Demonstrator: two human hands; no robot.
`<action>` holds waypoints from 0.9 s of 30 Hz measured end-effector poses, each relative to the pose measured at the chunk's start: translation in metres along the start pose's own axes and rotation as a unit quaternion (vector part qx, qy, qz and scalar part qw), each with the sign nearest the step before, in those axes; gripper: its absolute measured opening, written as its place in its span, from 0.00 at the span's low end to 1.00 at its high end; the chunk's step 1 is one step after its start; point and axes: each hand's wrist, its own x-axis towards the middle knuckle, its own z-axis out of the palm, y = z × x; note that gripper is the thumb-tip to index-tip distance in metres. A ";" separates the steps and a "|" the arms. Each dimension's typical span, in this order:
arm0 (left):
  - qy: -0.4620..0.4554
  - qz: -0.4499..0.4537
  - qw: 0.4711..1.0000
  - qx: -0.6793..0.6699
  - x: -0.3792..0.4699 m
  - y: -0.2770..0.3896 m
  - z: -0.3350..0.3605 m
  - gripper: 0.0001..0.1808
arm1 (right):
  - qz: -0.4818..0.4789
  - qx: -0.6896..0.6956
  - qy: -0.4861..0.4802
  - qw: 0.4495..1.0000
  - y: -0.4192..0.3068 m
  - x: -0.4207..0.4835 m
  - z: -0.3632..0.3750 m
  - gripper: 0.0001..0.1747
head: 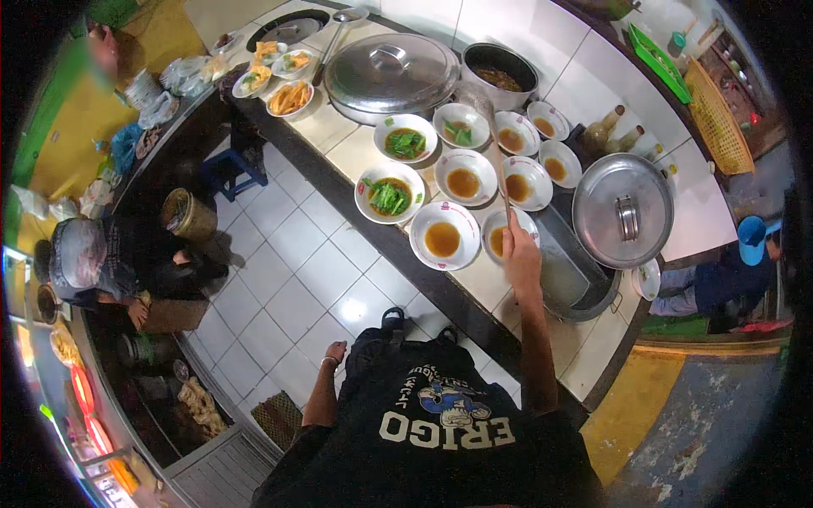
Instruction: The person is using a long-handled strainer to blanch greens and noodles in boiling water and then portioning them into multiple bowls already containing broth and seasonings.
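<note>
My right hand [524,260] grips the long handle of a wire-mesh strainer [473,95], reaching across the tiled counter [486,282]. The strainer's head is over the far edge of a bowl with leafy greens [458,132]. Two nearer bowls also hold greens in brown liquid: one bowl [406,143] behind, another bowl [389,193] at the counter's front. Several white bowls hold only brown liquid, among them a front bowl [444,236] and a middle bowl [465,178]. Low at my side hangs my left hand [335,352], fingers curled, with nothing visible in it.
A large lidded pot [392,76] and a smaller open pot [500,73] stand behind the bowls. Right of them are bottles [603,130], a metal lid [624,213] and a basin of cloudy liquid [559,279]. A blue stool [234,168] and a bent-over person [140,260] are left.
</note>
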 end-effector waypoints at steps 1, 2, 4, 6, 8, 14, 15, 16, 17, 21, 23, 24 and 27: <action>0.002 -0.004 1.000 -0.003 0.004 -0.016 0.006 0.27 | -0.003 0.001 -0.005 1.000 -0.002 0.002 0.000 0.21; -0.008 0.019 1.000 0.021 0.009 -0.025 0.011 0.27 | 0.005 0.012 -0.018 1.000 -0.001 0.004 0.000 0.21; -0.028 0.064 0.995 0.073 0.014 -0.040 0.016 0.26 | 0.019 0.022 -0.032 0.999 0.000 0.000 0.000 0.21; -0.048 0.112 0.984 0.129 0.027 -0.051 0.018 0.26 | 0.030 0.055 -0.013 0.998 0.003 -0.004 -0.001 0.21; -0.040 0.179 0.972 0.148 0.046 -0.071 0.022 0.26 | 0.091 0.129 -0.019 0.987 0.013 -0.012 -0.005 0.21; -0.043 0.169 0.978 0.117 0.024 0.012 0.011 0.26 | 0.263 0.361 -0.023 0.894 0.043 -0.069 -0.085 0.22; -0.043 0.135 0.985 0.101 0.021 0.017 0.012 0.26 | 0.248 0.332 0.006 0.910 0.044 -0.080 -0.103 0.22; -0.047 0.156 0.981 0.106 0.019 0.020 0.008 0.25 | 0.279 0.323 0.000 0.904 0.042 -0.092 -0.128 0.22; -0.060 0.164 0.977 0.122 0.016 0.036 0.007 0.25 | 0.311 0.314 0.001 0.897 0.039 -0.106 -0.154 0.22; -0.077 0.040 0.994 0.060 0.010 0.072 0.008 0.25 | 0.390 0.185 -0.018 0.902 0.058 -0.154 -0.217 0.21; -0.114 0.001 0.992 0.046 0.024 0.064 0.010 0.26 | 0.378 0.114 -0.050 0.917 0.092 -0.171 -0.222 0.21; -0.119 0.002 0.991 0.059 0.029 0.064 0.014 0.26 | 0.354 0.038 -0.089 0.930 0.107 -0.176 -0.221 0.21; -0.132 0.006 0.991 0.030 0.034 0.062 0.024 0.26 | 0.276 -0.130 -0.136 0.943 0.138 -0.181 -0.212 0.20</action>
